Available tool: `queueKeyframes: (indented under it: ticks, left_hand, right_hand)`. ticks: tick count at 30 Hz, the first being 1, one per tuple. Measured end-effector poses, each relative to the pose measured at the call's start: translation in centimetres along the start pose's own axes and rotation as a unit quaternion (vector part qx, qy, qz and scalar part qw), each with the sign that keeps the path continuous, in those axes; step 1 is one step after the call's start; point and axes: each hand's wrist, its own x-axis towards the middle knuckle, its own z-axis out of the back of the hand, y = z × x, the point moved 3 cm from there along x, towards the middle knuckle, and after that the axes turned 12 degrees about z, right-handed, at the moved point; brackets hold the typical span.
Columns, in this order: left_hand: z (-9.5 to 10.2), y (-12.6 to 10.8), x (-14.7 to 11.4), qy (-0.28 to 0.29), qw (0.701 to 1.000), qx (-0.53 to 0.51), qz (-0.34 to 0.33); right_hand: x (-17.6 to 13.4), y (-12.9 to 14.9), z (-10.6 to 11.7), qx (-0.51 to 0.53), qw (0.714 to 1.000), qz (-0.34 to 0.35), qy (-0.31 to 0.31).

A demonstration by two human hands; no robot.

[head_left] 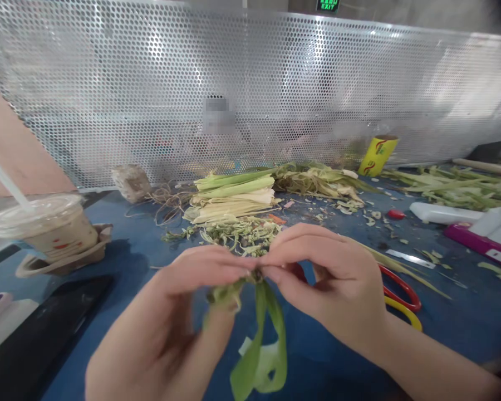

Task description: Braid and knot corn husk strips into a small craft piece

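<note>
Close in front of me, my left hand [162, 328] grips a small bunch of green leaf strips [261, 334], its thumb below and fingers on top. Two flat strips hang down from the bunch in a loop. A paler, twisted part lies by my left thumb, blurred. At the top of the bunch my right hand [329, 273] pinches with thumb and forefinger; the bit between those fingertips is too small to make out. Both sets of fingertips meet there. Scissors with red and yellow handles [404, 295] lie beside my right wrist, partly hidden by it.
Behind my hands are short twisted green pieces [242, 234] and a stack of pale husk-like leaves [234, 195]. Twine [171, 200], a lidded drink cup [58, 228], a black phone [45, 340], a yellow can [378, 156] and a purple-and-white power strip [484, 245] surround them. A perforated metal screen [259, 83] stands behind.
</note>
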Motion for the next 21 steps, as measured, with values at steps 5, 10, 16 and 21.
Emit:
queueKeyframes:
  ticks: [5,10,16,21]
  left_hand:
    - [-0.6,0.2,0.1,-0.027,0.999,-0.020,0.036]
    - [-0.5,0.5,0.6,0.050,0.994,-0.059,0.082]
    - [-0.6,0.3,0.5,0.014,0.997,-0.001,0.082]
    - [-0.8,0.1,0.3,0.016,0.996,-0.015,0.087]
  right_hand:
    - [0.1,0.7,0.7,-0.086,0.984,0.136,0.078]
    - [0.2,1.0,1.1,-0.212,0.948,0.207,0.117]
    - [-0.5,1.2,0.8,-0.265,0.920,0.249,0.144]
    - [-1.1,1.1,0.8,-0.274,0.925,0.212,0.156]
